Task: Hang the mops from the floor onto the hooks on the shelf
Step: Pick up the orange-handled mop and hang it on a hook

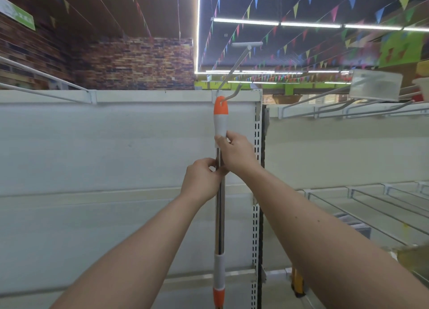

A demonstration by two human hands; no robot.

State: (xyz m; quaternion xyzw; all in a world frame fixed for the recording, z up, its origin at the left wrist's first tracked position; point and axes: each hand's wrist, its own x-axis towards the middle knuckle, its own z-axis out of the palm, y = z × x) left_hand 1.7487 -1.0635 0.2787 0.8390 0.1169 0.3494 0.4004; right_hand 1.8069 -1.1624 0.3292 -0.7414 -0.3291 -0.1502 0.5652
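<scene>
A mop (pixel 219 215) with a shiny metal pole stands upright against the white shelf panel (pixel 116 146). Its orange-and-white handle tip (pixel 220 113) sits at the metal hook (pixel 232 92) on the shelf's top rail, and the hook's end seems to pass through the tip's hole. My right hand (pixel 234 152) grips the pole just below the white grip. My left hand (pixel 202 181) pinches the pole a little lower, from the left. The mop head is out of view below the frame.
A slotted white upright (pixel 256 169) stands right beside the pole. Wire hooks and a price-tag holder (pixel 375 85) stick out at upper right, wire shelves (pixel 371 206) at the right. Another long hook (pixel 46 76) runs along the upper left. A yellow object (pixel 298 283) stands near the floor.
</scene>
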